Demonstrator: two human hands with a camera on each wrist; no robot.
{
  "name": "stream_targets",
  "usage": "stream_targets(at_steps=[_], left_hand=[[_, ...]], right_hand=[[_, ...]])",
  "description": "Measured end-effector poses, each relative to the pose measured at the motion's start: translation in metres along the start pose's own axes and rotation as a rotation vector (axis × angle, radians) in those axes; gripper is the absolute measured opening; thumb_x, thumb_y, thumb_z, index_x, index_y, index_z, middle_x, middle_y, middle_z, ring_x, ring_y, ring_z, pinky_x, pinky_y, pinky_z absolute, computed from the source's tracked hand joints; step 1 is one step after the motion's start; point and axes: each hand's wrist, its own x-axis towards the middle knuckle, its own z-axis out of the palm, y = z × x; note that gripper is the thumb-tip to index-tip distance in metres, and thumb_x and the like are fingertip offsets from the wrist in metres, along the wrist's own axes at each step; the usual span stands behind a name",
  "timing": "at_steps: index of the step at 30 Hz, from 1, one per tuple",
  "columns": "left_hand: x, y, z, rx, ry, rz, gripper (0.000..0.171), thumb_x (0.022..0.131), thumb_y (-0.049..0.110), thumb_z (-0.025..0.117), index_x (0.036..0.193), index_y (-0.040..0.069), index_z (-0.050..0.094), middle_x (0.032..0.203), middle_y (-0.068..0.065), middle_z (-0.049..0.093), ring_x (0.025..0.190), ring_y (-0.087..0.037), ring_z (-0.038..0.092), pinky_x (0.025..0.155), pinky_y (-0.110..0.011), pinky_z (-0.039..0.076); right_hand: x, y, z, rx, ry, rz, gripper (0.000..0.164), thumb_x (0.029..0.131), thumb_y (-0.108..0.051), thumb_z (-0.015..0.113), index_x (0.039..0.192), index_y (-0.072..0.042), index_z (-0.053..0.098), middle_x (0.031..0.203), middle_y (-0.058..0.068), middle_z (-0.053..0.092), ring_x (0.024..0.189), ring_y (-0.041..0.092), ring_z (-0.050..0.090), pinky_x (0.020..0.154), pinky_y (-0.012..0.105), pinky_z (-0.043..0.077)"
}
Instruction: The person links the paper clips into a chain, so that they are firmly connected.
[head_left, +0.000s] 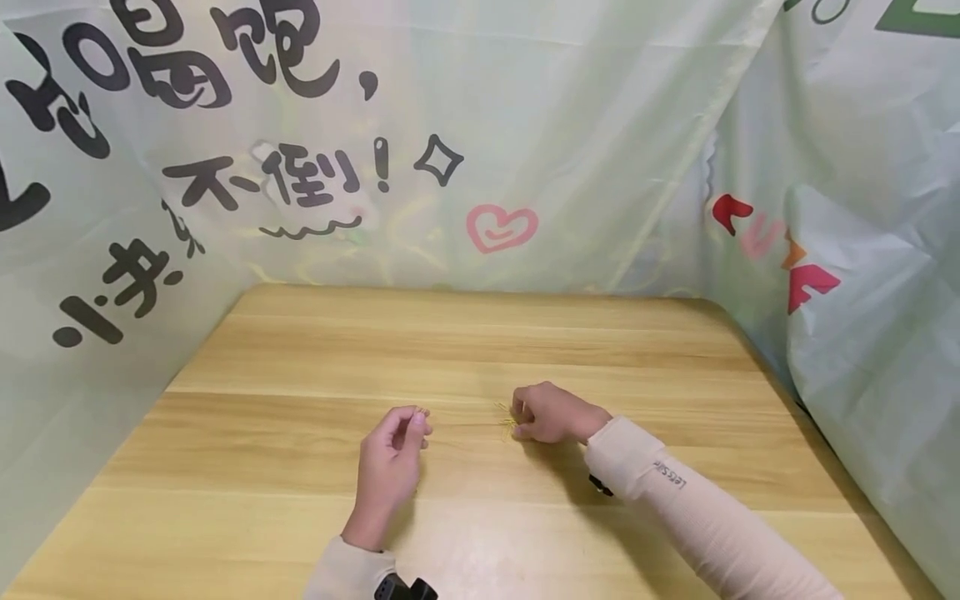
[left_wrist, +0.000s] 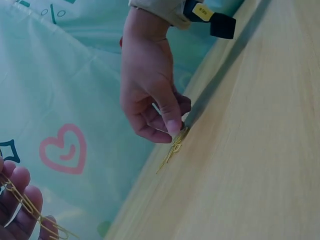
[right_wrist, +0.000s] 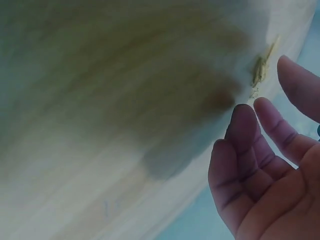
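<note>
Gold-coloured wire is found at two places: a small pile of paper clips [left_wrist: 176,146] is seen lying on the wood-grained bench [head_left: 300,350], and a short strand of clips [left_wrist: 31,207], apparently linked end to end, is held by the left hand [head_left: 388,467]. By the left grip the strand is pinched between thumb and fingers and laid along the fingers, its lower end left hanging free. The right hand [head_left: 555,412] is positioned at the pile; its grip is unclosed, with the thumb set apart from the curved fingers and no clip seen between them. Whether the pile is touched by the fingertips cannot be confirmed. The step in hand is judged to be the taking of a clip from the pile. For this, a single clip at the pile's edge is best singled out and pinched by one end with the fingertips alone, then lifted gently, as neighbouring clips may be snagged and dragged along. The strand should be held lightly but securely, with its end kept clear, so that tangling is avoided.
</note>
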Motion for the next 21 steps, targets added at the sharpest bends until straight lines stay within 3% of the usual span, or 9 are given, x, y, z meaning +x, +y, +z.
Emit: stream_targets(at_steps=[9, 21], left_hand=[[-0.0018, 0.003, -0.0011, -0.03, -0.007, -0.024, 0.01, 0.099, 0.009, 0.054, 0.101, 0.0, 0.059, 0.08, -0.005, 0.065, 0.068, -0.02, 0.06, 0.062, -0.024, 0.049], [-0.0034, 0.0044, 0.0003, -0.069, -0.027, -0.012, 0.006, 0.098, 0.006, 0.055, 0.098, 0.0, 0.053, 0.081, -0.01, 0.063, 0.068, -0.018, 0.059, 0.062, -0.024, 0.049]], right_hand=[[0.0011, -0.0001, 0.0067, -0.087, 0.004, -0.017, 0.021, 0.087, -0.007, 0.071, 0.073, -0.013, 0.056, 0.069, -0.005, 0.052, 0.063, 0.012, 0.046, 0.06, 0.028, 0.042], [-0.0037, 0.0059, -0.0016, -0.018, 0.079, -0.036, 0.022, 0.086, -0.006, 0.069, 0.071, -0.012, 0.054, 0.064, -0.004, 0.05, 0.055, 0.008, 0.043, 0.055, 0.024, 0.04]])
